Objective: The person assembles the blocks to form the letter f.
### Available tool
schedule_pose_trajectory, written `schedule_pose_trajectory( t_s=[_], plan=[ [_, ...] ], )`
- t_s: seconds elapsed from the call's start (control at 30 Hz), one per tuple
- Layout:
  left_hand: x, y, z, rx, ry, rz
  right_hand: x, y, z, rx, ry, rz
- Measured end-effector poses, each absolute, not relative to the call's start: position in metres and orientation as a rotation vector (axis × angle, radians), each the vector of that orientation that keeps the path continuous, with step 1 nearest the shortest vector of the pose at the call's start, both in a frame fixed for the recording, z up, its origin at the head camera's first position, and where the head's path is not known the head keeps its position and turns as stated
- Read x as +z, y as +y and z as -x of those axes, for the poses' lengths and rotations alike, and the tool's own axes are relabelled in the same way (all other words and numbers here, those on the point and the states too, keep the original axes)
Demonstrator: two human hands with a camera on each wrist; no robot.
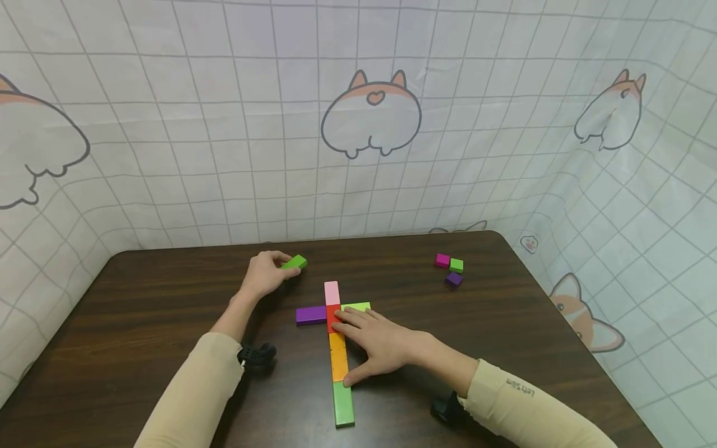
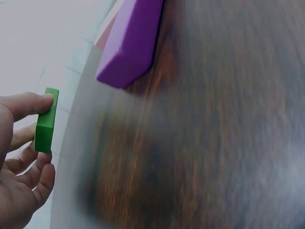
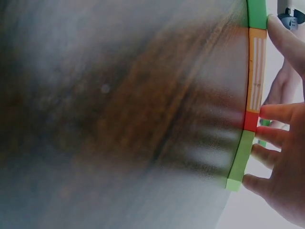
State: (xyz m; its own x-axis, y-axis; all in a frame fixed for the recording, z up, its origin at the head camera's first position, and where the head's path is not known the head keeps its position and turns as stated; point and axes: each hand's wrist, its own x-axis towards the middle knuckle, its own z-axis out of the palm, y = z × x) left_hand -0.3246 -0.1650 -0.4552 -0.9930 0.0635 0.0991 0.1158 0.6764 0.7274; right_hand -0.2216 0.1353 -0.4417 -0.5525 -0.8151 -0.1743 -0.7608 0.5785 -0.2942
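The left hand point(image 1: 267, 274) pinches a small green rectangular wooden block point(image 1: 294, 262) between thumb and fingertips; in the left wrist view the same block point(image 2: 46, 121) sits upright between the thumb above and the curled fingers below. This block is held low over the dark brown wooden table point(image 1: 168, 311), at about ten o'clock from the cross of blocks and a little apart from it.

The right hand point(image 1: 381, 343) lies flat with straight fingers and grips nothing. Its fingertips press on the red square block point(image 1: 333, 318) in the centre of the cross and on the light green flat block point(image 1: 358, 307) at three o'clock from it, while the thumb touches the side of the orange long block point(image 1: 338, 356).

The cross seems already well advanced: a pink block point(image 1: 332, 292) at twelve o'clock, a purple block point(image 1: 310, 315) at nine o'clock, the light green one at three o'clock, and at six o'clock the orange one followed by a long green block point(image 1: 343, 403). I judge that the green block in the left hand is not yet added.

At about two o'clock, well apart from the cross, three small cubes lie close together: magenta point(image 1: 442, 260), green point(image 1: 456, 265) and dark purple point(image 1: 454, 279). They look unused.
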Motion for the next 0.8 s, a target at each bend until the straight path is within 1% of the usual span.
schedule_pose_trajectory(
  t_s=[0.8],
  plan=[
    [-0.454, -0.127, 0.325, -1.273, -2.771, 0.074, -0.445, 0.139, 0.218, -0.270, 2.521, 1.313]
  ],
)
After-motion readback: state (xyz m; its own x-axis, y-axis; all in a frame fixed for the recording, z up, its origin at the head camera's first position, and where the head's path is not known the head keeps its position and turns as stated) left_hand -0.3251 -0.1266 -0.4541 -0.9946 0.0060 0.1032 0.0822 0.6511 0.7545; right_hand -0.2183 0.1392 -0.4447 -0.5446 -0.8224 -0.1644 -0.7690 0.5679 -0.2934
